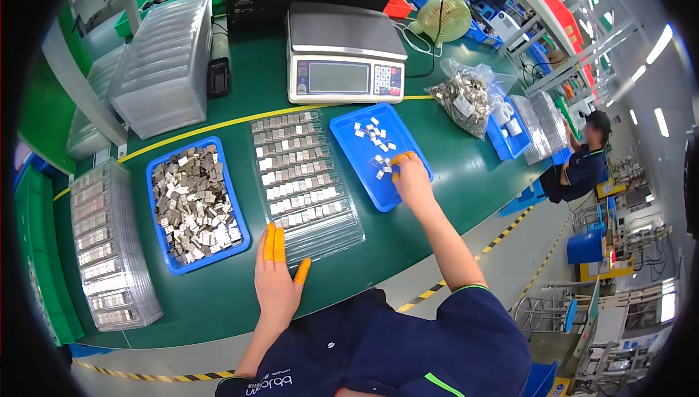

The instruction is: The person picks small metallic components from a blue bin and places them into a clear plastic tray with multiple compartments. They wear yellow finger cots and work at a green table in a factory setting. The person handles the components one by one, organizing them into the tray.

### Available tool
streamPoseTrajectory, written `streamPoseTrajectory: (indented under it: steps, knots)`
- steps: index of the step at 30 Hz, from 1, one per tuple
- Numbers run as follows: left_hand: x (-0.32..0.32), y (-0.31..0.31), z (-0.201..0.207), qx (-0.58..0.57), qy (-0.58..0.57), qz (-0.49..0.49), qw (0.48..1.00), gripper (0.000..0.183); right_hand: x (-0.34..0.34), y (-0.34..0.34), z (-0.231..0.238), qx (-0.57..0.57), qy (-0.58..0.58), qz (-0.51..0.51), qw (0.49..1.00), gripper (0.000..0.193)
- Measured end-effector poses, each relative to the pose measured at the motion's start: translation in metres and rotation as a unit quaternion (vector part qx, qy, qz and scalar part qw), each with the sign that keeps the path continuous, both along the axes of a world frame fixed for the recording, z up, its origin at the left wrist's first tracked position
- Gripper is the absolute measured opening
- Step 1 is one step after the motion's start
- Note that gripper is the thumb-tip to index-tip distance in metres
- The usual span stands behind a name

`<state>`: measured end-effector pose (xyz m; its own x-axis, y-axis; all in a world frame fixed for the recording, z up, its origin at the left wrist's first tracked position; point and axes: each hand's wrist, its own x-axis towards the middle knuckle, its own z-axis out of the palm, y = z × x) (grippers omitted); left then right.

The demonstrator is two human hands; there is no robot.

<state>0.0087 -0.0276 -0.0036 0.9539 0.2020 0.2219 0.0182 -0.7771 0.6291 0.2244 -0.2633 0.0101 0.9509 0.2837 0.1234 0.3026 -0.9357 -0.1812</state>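
Observation:
My left hand [277, 280], with orange finger cots, lies with fingers stretched out and thumb apart at the near left corner of a clear plastic tray [324, 244]. Rows of small silver metal parts [298, 178] fill that tray's far and middle slots; its nearest slots show no parts. Over a shallow blue tray [364, 171] to the right, my right hand [413, 182] reaches down, its cot-covered fingers drawn together among loose small metal parts [373, 135]. What the fingertips hold, if anything, is too small to make out.
On the left stand a blue tray [175, 262] heaped with metal parts and a stack of filled clear trays [109, 251]. Behind are stacked clear trays [164, 69], a scale [342, 54] and a bag of parts [462, 102]. A co-worker [586, 160] is at far right.

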Motion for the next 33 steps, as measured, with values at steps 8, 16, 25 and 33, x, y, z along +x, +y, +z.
streamPoseTrajectory:
  steps: [8, 16, 25, 33]
  knots:
    - [0.001, -0.007, -0.004, 0.034, -0.040, 0.005, 0.999, 0.067, 0.004, 0.023, -0.008, 0.079, -0.083, 0.043, 0.992, 0.037]
    - [-0.014, 0.013, 0.014, 0.048, -0.109, 0.120, 0.986, 0.047, 0.013, 0.026, -0.029, 0.180, -0.051, 0.003, 0.982, 0.020]
    - [-0.030, 0.099, 0.005, 0.168, -0.087, 0.274, 0.943, 0.029, 0.001, 0.003, -0.019, 0.086, -0.021, -0.007, 0.996, 0.044]
    - [0.010, 0.119, 0.006, 0.173, -0.091, 0.226, 0.954, 0.026, 0.002, 0.004, -0.016, 0.190, 0.049, -0.037, 0.980, 0.028]
